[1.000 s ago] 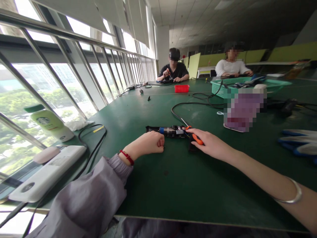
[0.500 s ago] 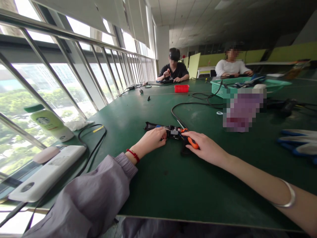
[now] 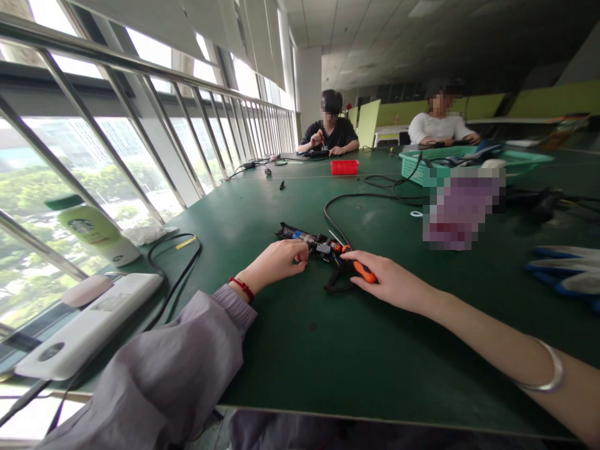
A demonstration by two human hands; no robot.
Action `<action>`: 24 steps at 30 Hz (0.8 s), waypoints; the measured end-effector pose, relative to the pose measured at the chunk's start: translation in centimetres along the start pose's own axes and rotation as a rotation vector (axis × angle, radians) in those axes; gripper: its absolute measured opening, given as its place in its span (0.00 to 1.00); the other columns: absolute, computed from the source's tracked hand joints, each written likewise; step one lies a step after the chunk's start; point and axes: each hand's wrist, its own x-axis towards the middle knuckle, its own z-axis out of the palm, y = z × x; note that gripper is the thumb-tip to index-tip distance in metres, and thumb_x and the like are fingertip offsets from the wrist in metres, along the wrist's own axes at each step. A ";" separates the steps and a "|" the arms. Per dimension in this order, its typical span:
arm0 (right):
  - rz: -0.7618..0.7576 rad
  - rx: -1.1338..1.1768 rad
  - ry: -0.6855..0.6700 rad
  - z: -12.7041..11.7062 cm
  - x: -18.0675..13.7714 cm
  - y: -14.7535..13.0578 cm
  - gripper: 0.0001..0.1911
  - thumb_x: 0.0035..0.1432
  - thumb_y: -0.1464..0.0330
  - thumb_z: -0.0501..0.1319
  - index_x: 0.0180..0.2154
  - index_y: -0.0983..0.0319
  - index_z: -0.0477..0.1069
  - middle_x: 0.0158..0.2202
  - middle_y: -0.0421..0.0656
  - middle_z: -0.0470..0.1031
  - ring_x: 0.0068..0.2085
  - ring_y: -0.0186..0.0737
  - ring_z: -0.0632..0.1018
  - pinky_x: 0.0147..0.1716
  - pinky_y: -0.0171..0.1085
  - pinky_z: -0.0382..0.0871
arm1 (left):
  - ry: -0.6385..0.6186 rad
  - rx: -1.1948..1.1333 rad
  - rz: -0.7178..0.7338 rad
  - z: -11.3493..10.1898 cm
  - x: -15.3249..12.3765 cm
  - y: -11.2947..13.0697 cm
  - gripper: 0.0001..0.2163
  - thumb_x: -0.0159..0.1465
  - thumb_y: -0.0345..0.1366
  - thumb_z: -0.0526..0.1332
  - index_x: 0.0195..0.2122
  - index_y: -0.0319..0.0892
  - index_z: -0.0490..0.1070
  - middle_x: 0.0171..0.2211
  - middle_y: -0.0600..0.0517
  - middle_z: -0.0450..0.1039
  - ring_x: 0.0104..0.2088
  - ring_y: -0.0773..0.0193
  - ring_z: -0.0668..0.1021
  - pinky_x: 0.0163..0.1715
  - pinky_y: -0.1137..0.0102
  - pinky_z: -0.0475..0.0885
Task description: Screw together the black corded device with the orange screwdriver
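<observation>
An opened black device (image 3: 323, 251), showing a blue section, a grey block and loose wires, lies at a slant on the green table. At its near side is my left hand (image 3: 280, 261), fingers curled closed against the casing; what the fingertips pinch is hidden. My right hand (image 3: 391, 278) is closed round an orange-handled screwdriver (image 3: 364, 272) at the device's right end. A thin metal shaft shows past the fingers, pointing up and left. A black cable (image 3: 335, 209) runs from behind the device toward the back.
A green basket (image 3: 415, 172) of tools and a blurred purple item (image 3: 462, 212) stand at right, near blue-white gloves (image 3: 574, 275). A red tray (image 3: 344, 167) is farther back. A bottle (image 3: 91, 234) and white power bank (image 3: 94, 325) are left. Two people sit across the table.
My left hand has shifted slightly left. The device has turned a little, its left end farther from me, and more of its black lower part shows. My right hand stays nearly in place.
</observation>
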 end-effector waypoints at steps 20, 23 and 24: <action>-0.034 -0.041 0.011 -0.1 -0.1 0.1 0.25 0.58 0.60 0.54 0.57 0.57 0.62 0.57 0.46 0.67 0.53 0.48 0.73 0.52 0.49 0.67 | 0.450 -0.170 -0.032 2.0 1.0 1.5 0.07 0.64 0.33 0.55 0.38 0.42 0.71 0.37 0.52 0.75 0.38 0.66 0.76 0.41 0.72 0.70; -0.034 -0.039 0.009 -0.1 -0.1 0.0 0.25 0.58 0.60 0.54 0.57 0.58 0.62 0.57 0.46 0.67 0.52 0.48 0.73 0.51 0.49 0.68 | 0.444 -0.117 -0.001 2.3 1.3 1.6 0.07 0.65 0.34 0.54 0.38 0.42 0.72 0.38 0.52 0.75 0.39 0.66 0.75 0.41 0.71 0.70; -0.034 -0.038 0.010 -0.1 -0.1 0.0 0.25 0.58 0.60 0.54 0.57 0.58 0.62 0.57 0.46 0.67 0.52 0.48 0.74 0.51 0.49 0.68 | 0.443 -0.105 0.010 2.3 1.3 1.6 0.07 0.65 0.34 0.54 0.38 0.42 0.72 0.37 0.51 0.75 0.39 0.65 0.75 0.41 0.71 0.70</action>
